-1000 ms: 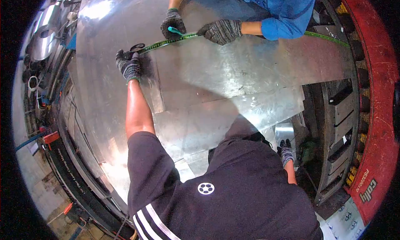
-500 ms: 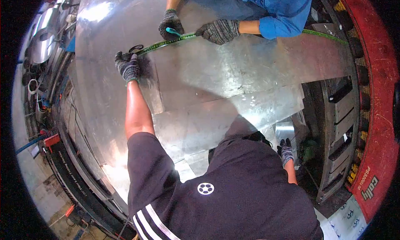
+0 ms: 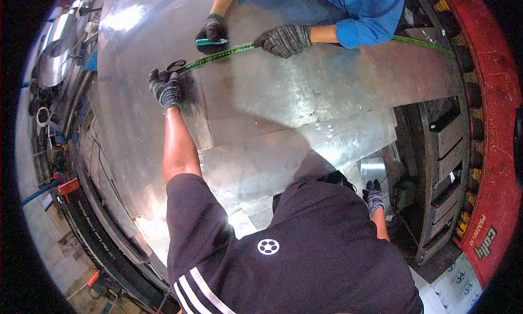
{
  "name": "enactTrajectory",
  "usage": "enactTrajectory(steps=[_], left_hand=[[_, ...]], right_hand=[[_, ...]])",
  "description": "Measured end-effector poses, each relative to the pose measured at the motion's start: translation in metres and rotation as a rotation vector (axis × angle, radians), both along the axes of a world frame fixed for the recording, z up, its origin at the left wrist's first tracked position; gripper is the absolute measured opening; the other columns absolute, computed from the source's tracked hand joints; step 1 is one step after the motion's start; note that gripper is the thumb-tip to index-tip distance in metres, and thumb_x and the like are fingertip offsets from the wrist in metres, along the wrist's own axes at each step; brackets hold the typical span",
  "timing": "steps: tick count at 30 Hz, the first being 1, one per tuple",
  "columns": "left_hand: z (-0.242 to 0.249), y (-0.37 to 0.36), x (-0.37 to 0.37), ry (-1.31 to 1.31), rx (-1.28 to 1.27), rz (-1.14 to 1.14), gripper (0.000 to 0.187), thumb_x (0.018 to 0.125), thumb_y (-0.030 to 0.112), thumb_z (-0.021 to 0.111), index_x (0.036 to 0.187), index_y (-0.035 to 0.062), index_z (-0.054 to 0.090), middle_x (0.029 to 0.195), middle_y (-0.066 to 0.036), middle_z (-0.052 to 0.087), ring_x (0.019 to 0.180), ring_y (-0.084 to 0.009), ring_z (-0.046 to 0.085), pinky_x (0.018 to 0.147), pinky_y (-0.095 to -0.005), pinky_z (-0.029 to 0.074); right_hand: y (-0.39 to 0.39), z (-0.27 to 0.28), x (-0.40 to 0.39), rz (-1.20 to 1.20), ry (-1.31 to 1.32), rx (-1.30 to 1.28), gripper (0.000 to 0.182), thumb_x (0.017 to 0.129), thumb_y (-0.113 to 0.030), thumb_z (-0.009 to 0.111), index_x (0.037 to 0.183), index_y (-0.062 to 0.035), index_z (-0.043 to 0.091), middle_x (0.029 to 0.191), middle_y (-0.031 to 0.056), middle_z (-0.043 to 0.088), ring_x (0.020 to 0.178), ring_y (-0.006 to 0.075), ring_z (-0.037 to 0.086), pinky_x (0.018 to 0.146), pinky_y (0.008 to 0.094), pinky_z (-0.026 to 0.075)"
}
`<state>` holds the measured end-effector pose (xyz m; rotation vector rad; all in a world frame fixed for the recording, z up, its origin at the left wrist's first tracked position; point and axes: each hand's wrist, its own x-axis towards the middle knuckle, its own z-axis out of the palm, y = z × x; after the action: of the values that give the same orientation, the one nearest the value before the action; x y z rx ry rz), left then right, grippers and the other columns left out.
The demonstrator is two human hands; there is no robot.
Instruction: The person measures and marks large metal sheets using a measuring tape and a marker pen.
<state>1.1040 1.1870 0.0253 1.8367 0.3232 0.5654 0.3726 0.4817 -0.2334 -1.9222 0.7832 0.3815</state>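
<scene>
My left hand (image 3: 166, 90), in a grey knit glove, is closed on the near end of a green tape measure (image 3: 220, 53). A dark strap loop (image 3: 177, 64) sticks out above my fingers. From there the tape runs right across a large metal sheet (image 3: 261, 90). A co-worker's gloved hand (image 3: 283, 40) presses on the tape mid-length. The co-worker's other hand (image 3: 212, 33) holds a teal marker (image 3: 211, 41) just above the tape. My right hand (image 3: 373, 197), also gloved, hangs low at the right with fingers stretched out, near a small metal plate (image 3: 372, 171).
A slatted dark metal frame (image 3: 447, 167) and a red machine body (image 3: 498, 150) border the right side. Shiny round metal parts (image 3: 57, 47) lie at the far left. A long black machine beam (image 3: 103, 254) runs along the lower left.
The co-worker's marker hand has shifted slightly left and up, away from the tape, and the marker now lies more level. My hands have hardly moved.
</scene>
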Motion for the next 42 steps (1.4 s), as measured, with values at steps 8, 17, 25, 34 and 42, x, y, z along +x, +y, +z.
enactTrajectory(steps=[8, 17, 25, 34, 42], left_hand=[[-0.003, 0.007, 0.001, 0.032, 0.123, -0.018, 0.066, 0.073, -0.006, 0.077, 0.130, 0.0011, 0.045, 0.090, -0.001, 0.058, 0.083, -0.0146, 0.057, 0.083, -0.0286, 0.049], [-0.025, 0.025, 0.015, 0.044, 0.206, -0.021, 0.062, 0.075, -0.003, 0.077, 0.128, 0.0030, 0.046, 0.093, -0.002, 0.061, 0.084, -0.0146, 0.058, 0.083, -0.0289, 0.050], [-0.033, 0.029, 0.015, -0.034, -0.331, -0.193, 0.050, 0.081, -0.003, 0.076, 0.120, 0.0115, 0.048, 0.103, -0.002, 0.062, 0.092, -0.0176, 0.058, 0.086, -0.0310, 0.049], [-0.033, 0.028, 0.019, 0.064, 0.106, -0.039, 0.067, 0.077, -0.007, 0.072, 0.135, 0.0041, 0.041, 0.094, 0.001, 0.054, 0.085, -0.0142, 0.051, 0.086, -0.0267, 0.046], [-0.021, 0.017, 0.006, 0.009, 0.044, -0.063, 0.066, 0.079, -0.007, 0.072, 0.136, 0.0052, 0.040, 0.096, 0.001, 0.055, 0.087, -0.0134, 0.053, 0.086, -0.0271, 0.047]], right_hand=[[0.083, 0.175, 0.130, -0.831, 0.383, 0.304, 0.049, 0.102, -0.016, 0.037, 0.150, -0.0271, 0.032, 0.147, 0.0041, 0.052, 0.119, 0.0297, 0.057, 0.087, 0.0410, 0.050], [0.017, 0.046, 0.024, 0.542, 0.383, -0.442, 0.058, 0.099, -0.030, 0.052, 0.151, -0.0113, 0.032, 0.144, 0.0109, 0.053, 0.129, 0.0265, 0.049, 0.104, 0.0384, 0.041], [0.069, 0.132, 0.093, -0.817, 0.171, 0.300, 0.055, 0.096, -0.032, 0.064, 0.146, -0.0284, 0.042, 0.109, 0.0015, 0.065, 0.069, 0.0176, 0.062, 0.047, 0.0302, 0.043], [0.032, 0.026, 0.017, 0.006, -0.183, -0.214, 0.059, 0.096, -0.026, 0.064, 0.149, -0.0239, 0.039, 0.120, 0.0025, 0.064, 0.079, 0.0199, 0.064, 0.054, 0.0308, 0.045], [0.087, 0.158, 0.116, -0.767, 0.302, 0.249, 0.049, 0.099, -0.029, 0.050, 0.143, -0.0077, 0.046, 0.142, 0.0108, 0.055, 0.132, 0.0280, 0.048, 0.115, 0.0364, 0.031]])
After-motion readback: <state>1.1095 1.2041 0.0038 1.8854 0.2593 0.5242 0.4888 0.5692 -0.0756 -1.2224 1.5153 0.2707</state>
